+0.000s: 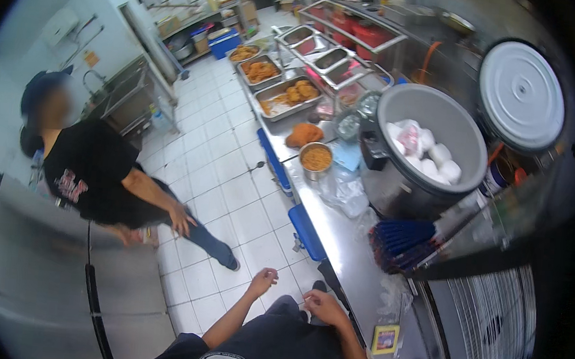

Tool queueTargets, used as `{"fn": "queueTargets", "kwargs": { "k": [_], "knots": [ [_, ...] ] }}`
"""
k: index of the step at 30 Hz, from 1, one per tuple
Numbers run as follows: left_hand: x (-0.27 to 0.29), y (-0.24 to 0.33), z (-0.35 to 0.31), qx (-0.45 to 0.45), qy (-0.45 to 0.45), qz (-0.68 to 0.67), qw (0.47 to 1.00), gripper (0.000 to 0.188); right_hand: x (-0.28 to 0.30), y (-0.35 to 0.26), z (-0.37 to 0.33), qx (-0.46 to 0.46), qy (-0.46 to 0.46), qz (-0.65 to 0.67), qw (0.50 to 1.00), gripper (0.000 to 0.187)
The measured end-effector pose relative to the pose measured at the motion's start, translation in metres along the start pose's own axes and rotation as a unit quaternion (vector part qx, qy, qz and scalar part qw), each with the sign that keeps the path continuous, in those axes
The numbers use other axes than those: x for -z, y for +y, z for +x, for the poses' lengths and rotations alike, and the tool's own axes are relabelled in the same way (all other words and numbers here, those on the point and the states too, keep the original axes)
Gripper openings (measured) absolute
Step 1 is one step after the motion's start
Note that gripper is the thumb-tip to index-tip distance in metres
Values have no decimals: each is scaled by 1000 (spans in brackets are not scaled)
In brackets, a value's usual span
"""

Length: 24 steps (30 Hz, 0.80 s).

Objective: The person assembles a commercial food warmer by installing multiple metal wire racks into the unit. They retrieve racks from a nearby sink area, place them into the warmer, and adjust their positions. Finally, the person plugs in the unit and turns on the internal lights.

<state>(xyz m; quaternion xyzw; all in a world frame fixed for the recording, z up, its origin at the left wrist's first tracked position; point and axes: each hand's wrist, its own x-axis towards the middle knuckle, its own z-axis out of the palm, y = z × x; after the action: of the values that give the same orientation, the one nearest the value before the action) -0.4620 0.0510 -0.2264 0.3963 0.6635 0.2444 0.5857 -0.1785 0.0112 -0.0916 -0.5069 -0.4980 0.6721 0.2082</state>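
My left hand (pixel 263 283) hangs in front of my body over the tiled floor, fingers loosely bent and apart, with nothing seen in it. Close to the steel counter's edge is my right hand (pixel 326 307), its fingers half curled but not closed; it too appears to hold nothing. Neither hand touches the counter (pixel 340 242). On that counter to my right stands a large grey rice cooker (pixel 393 189), its lid up, with several white wrapped bundles (pixel 433 158) inside. A small yellow box (pixel 385 339) lies nearest my right hand.
A co-worker in a black shirt (pixel 90 166) stands at the left by a steel refrigerator (pixel 38 253). Trays of fried food (pixel 288 97), a steel cup of orange-brown food (pixel 316 159) and a bundle of blue sticks (pixel 402 241) line the counter. A blue lid-like piece (pixel 307 231) juts below its edge.
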Motion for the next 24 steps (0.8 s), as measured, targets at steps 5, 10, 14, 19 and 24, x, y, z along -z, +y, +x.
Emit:
{"fn": "queueTargets", "kwargs": {
  "k": [5, 10, 14, 19, 24],
  "knots": [
    [43, -35, -3, 6, 62, 4, 998, 33, 50, -26, 49, 13, 20, 35, 999, 26],
    [74, -127, -29, 170, 3, 235, 957, 41, 37, -61, 126, 7, -57, -114, 992, 28],
    [122, -146, -9, 190, -121, 203, 953, 49, -3, -74, 194, 75, 7, -308, 948, 35],
    [191, -98, 78, 411, -297, -4, 862, 61, -33, -57, 186, -77, 156, -40, 984, 27],
    [236, 2, 181, 287, -265, -25, 920, 58, -46, 27, 59, -166, 406, -204, 875, 22]
  ]
}}
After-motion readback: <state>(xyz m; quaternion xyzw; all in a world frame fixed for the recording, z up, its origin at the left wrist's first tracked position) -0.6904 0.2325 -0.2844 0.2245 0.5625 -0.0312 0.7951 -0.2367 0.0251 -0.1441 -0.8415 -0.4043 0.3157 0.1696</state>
